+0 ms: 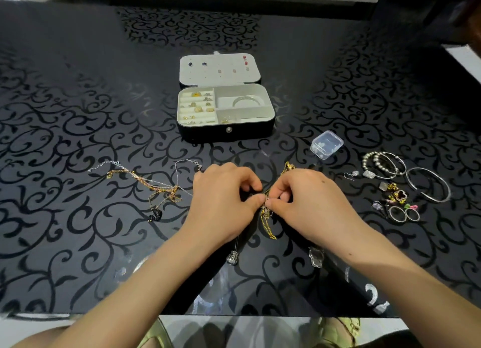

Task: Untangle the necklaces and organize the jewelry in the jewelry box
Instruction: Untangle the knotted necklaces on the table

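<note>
My left hand (223, 204) and my right hand (304, 204) meet at the table's middle, both pinching a knot of tangled gold chains (266, 217) that hangs below my fingertips. A silver pendant (232, 257) on a thin chain trails under my left hand. A second tangle of gold and silver necklaces (156, 188) with a black pendant lies to the left. The open black jewelry box (225, 132) stands behind, with rings in its left slots, a bangle in the right compartment and ear studs on the lid.
A small clear plastic case (326, 144) sits right of the box. Further right lie beaded bracelets (382, 162), a silver bangle (429, 183), two rings (404, 213) and small charms. A clear pendant (316, 256) lies under my right wrist. The table's front edge is near my forearms.
</note>
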The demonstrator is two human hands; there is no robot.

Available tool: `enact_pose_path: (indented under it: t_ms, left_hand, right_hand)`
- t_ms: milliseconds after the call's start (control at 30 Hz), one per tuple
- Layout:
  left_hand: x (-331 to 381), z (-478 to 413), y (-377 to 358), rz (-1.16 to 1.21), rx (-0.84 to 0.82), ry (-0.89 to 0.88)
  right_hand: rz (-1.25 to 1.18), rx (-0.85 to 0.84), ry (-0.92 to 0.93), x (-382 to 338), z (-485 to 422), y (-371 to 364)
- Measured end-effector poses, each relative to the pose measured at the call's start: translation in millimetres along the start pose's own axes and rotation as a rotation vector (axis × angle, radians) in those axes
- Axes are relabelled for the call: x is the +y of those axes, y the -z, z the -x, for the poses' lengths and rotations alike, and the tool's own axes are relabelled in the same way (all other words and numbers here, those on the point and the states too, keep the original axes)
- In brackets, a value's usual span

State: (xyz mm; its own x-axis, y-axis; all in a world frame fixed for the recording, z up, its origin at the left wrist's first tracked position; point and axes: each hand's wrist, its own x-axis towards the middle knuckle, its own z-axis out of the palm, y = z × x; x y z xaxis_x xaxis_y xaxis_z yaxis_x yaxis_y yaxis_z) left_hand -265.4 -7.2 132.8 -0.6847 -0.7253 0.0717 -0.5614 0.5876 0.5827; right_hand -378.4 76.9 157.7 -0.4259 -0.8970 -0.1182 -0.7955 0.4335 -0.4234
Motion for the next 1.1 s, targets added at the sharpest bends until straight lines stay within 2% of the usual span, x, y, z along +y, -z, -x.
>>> enact_pose_path:
  t_ms: [133, 367, 600, 733, 900, 1100]
  left_hand:
    - [1.4, -0.1, 1.9, 0.013, -0.021, 0.037]
    - [-0.4, -1.0, 4.6, 0.046, -0.054, 0.051]
    - [-2.8, -0.4, 4.8, 0.058, -0.058, 0.022]
    - [-5.4, 0.6, 5.3, 0.061, -0.070, -0.024]
    - [-7.6, 2.1, 3.5, 0.056, -0.052, -0.056]
    - [-11.6, 4.9, 2.2, 0.023, -0.020, -0.093]
  right_hand:
    - [-0.019, -0.024, -0.018, 2.0, 1.4, 6.8]
    - [-0.205, 0.049, -0.042, 14.2, -10.0, 19.1]
    - [-0.382, 0.003, -0.060, 19.7, -13.2, 23.5]
    - [-0.335, -0.001, -0.055, 17.8, -6.6, 27.8]
    - [-0.267, -0.067, -0.096, 12.0, 7.6, 32.7]
    - [-0.300, -0.243, -0.104, 10.4, 26.7, 30.2]
